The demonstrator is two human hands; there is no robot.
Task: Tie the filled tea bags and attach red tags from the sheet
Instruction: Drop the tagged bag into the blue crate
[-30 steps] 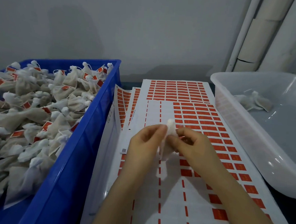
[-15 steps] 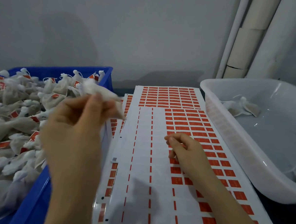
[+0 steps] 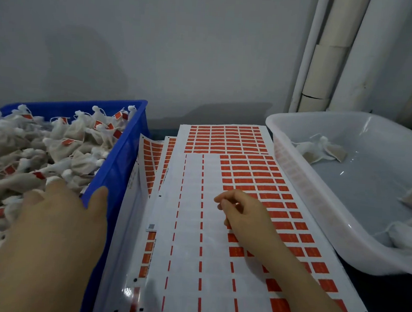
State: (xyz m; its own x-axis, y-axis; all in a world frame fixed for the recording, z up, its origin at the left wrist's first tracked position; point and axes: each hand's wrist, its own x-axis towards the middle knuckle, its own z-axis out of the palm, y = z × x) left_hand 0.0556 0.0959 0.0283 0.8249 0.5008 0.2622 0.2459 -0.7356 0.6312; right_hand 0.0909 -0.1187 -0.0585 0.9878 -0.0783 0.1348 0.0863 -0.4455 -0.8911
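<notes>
A sheet of red tags point(image 3: 245, 168) lies on the table in front of me; its left columns are peeled bare and white. My right hand point(image 3: 242, 214) rests on the sheet with curled fingers, and thumb and forefinger pinch a red tag at the edge of the peeled area. My left hand point(image 3: 53, 237) is spread flat and holds nothing. It hovers over the tied, tagged tea bags point(image 3: 62, 145) heaped in the blue bin point(image 3: 116, 164) on the left, its thumb above the bin's rim.
A translucent white tub point(image 3: 318, 212) on the right holds a few untagged tea bags point(image 3: 322, 149). More tag sheets point(image 3: 151, 157) lie under the top one. A grey wall and white pipes point(image 3: 329, 54) stand behind the table.
Both hands held a tea bag over the sheet. The left hand then carried it to the blue bin and now is empty and flat over the heap. The right hand stayed on the sheet.
</notes>
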